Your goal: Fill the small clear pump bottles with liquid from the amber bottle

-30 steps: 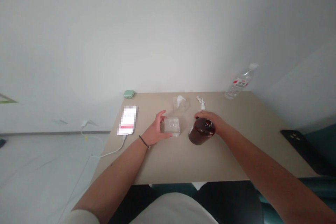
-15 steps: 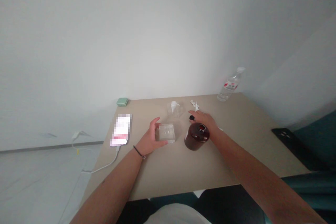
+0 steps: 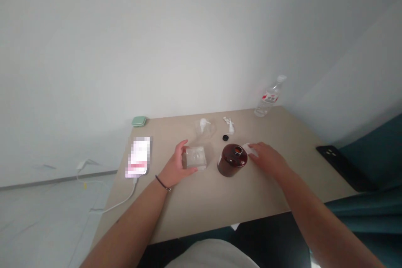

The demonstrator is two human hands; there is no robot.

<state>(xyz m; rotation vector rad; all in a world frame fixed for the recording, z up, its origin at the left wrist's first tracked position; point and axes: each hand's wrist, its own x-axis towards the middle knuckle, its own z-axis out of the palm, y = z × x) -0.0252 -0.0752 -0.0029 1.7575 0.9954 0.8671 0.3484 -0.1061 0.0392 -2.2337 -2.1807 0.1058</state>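
Observation:
In the head view, my left hand (image 3: 176,165) is wrapped round the sides of a clear square container (image 3: 197,157) on the table. To its right stands a dark brown bottle (image 3: 230,162), upright and with its mouth uncovered. My right hand (image 3: 266,157) has its fingertips closed on a thin white piece (image 3: 250,149), perhaps tissue, just right of the bottle. A small black cap (image 3: 225,137) lies behind the bottle. Farther back are a white pump head (image 3: 231,127) and another white pump top (image 3: 203,123) at a clear container.
A clear water bottle (image 3: 268,99) stands at the back right, by the wall. Toward the left lie a phone (image 3: 138,157) with a white cable (image 3: 124,202) and a green case (image 3: 138,121). A black phone-like object (image 3: 342,167) rests at the right edge.
My right hand has let go of the black cap behind the brown bottle. It has moved right and back toward me, onto the white piece. My left hand stays at the clear container.

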